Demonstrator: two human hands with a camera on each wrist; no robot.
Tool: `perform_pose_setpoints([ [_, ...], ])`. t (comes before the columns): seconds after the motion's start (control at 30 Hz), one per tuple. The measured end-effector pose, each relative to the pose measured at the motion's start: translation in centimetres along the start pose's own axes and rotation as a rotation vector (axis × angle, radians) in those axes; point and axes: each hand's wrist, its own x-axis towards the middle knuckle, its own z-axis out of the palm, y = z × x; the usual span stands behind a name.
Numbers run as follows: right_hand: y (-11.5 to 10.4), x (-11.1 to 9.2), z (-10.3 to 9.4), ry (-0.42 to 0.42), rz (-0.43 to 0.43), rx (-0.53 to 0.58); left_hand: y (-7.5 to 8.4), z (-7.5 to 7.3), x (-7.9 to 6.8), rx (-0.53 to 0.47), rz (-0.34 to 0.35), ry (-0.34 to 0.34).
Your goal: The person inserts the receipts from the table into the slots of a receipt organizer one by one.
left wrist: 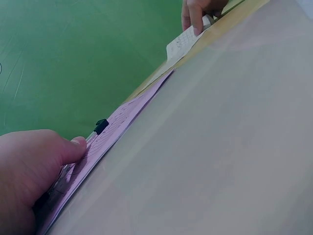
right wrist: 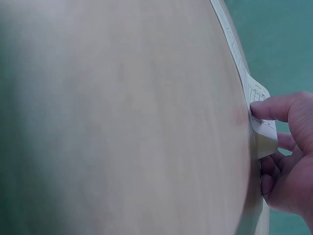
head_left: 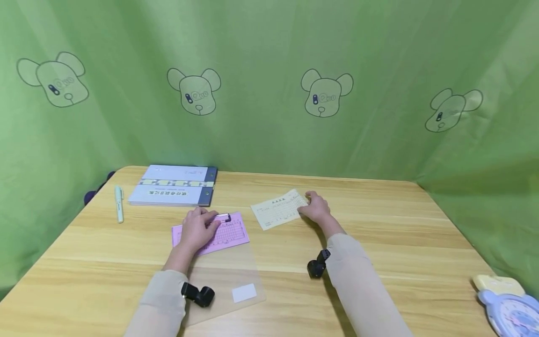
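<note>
My left hand grips the top of a translucent clipboard at its metal clip. A pink printed form lies at the clip end, partly covered by that hand. In the left wrist view, the thumb rests by the clip over the pink form; the other fingers are hidden. To the right, my right hand pinches the right edge of a pale printed slip. The right wrist view shows the slip's edge bent up between thumb and fingers.
Blue account books lie at the back left, with a mint-green pen beside them. A blue clock-like object and a cream item stand at the right edge. A green curtain hangs behind the wooden table.
</note>
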Motion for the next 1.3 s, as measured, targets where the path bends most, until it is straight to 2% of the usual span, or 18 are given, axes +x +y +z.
perform_pose_setpoints([
  [0.1, 0.0, -0.1, -0.1, 0.0, -0.005, 0.001, 0.0, 0.0, 0.0, -0.004, 0.003, 0.003],
  [0.43, 0.1, -0.4, 0.4, 0.078, -0.066, 0.029, 0.0, -0.1, 0.0, -0.005, -0.012, -0.008],
  [0.8, 0.3, -0.7, 0.4, 0.053, -0.179, 0.147, 0.1, -0.1, 0.0, -0.009, -0.003, 0.001],
  [0.97, 0.6, -0.9, 0.0, 0.028, -0.146, 0.181, 0.1, -0.1, 0.0, -0.012, 0.001, 0.005],
  [1.17, 0.8, -1.5, -0.6, 0.014, -0.147, 0.188, 0.1, -0.1, 0.0, -0.013, -0.001, 0.005],
  [1.3, 0.8, -2.2, -1.1, -0.015, -0.105, 0.273, 0.1, -0.1, 0.0, -0.013, -0.01, -0.001],
])
